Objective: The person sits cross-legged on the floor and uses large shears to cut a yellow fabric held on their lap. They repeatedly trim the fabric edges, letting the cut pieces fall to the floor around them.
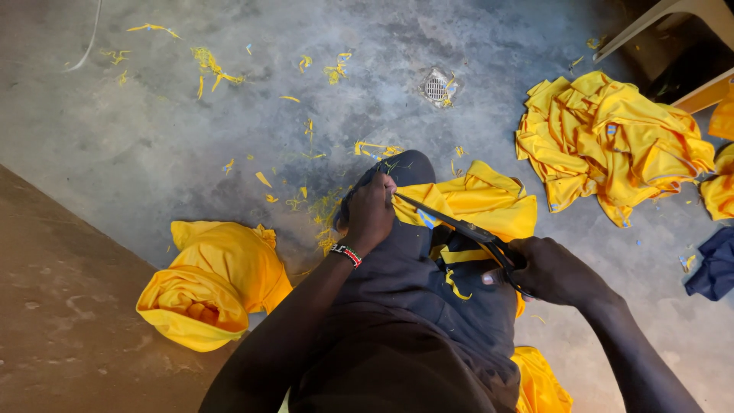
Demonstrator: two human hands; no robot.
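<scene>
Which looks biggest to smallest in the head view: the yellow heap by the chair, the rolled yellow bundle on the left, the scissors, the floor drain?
1. Yellow heap by the chair.
2. Rolled yellow bundle, a little smaller, though it lies nearer the camera, so these two are unsure.
3. Scissors in the right hand.
4. Floor drain.

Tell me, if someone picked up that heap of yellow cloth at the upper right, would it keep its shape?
Probably not. The yellow heap lies in soft crumpled folds, so it would likely droop and hang limp. It looks like thin fabric, so probably light for its bulk. Several pieces seem loosely piled, so some might slide off onto the concrete floor.
</scene>
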